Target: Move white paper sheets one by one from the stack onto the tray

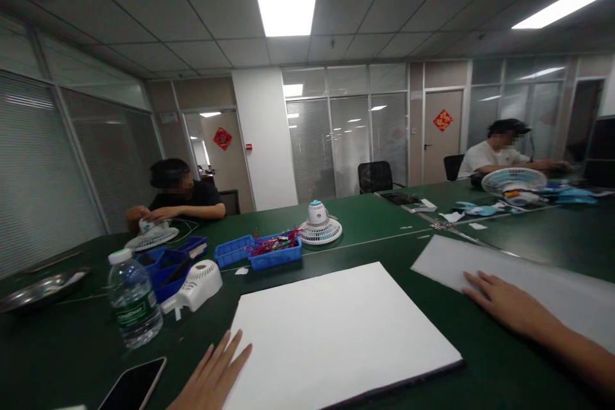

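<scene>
In front of me a large white sheet [331, 333] lies flat on a dark-edged board or pad on the green table. My left hand [216, 365] rests at its left edge, fingers stretched out and holding nothing. To the right, another white, slightly translucent sheet [542, 275] lies on the table. My right hand [504, 301] is laid flat on that sheet near its left end, fingers extended. Left of my left hand is a smartphone [134, 384] with a dark screen, and behind it stands a clear water bottle [134, 307].
A white plastic housing [199, 285], blue trays [276, 259] with red wires and a small white fan [319, 230] stand beyond the sheet. A metal dish [43, 288] sits far left. Two people work across the table, one at left [192, 202], one at right [490, 157].
</scene>
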`<state>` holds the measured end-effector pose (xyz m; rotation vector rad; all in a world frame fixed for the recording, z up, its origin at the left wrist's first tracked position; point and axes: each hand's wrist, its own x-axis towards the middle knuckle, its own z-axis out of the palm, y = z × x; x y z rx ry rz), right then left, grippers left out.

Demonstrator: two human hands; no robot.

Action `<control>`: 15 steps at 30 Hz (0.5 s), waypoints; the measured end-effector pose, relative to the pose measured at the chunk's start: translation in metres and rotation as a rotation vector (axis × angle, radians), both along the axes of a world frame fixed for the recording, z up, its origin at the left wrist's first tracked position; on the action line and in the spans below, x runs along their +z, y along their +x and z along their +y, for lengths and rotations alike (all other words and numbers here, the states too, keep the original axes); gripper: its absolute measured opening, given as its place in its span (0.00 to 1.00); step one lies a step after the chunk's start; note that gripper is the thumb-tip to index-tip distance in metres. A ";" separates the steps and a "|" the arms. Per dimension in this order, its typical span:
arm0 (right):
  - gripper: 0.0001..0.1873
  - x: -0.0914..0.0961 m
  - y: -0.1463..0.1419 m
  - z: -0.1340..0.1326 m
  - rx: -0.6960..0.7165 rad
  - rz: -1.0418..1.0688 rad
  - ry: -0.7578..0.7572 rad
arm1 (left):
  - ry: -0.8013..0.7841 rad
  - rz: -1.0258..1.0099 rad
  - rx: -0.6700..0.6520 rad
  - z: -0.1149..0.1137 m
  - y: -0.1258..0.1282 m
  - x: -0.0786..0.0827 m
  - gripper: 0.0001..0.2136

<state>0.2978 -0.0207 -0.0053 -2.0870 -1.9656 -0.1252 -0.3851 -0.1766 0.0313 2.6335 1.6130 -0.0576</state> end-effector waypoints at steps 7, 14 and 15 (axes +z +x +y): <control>0.39 -0.008 -0.002 0.003 -0.023 0.061 0.021 | 0.094 -0.031 -0.040 0.002 -0.001 -0.009 0.45; 0.36 0.009 -0.008 -0.021 -0.008 0.101 0.078 | 0.084 -0.047 0.003 -0.001 -0.005 -0.007 0.47; 0.36 0.013 -0.009 -0.024 -0.002 0.099 0.093 | 0.080 -0.059 0.003 -0.001 -0.005 -0.005 0.48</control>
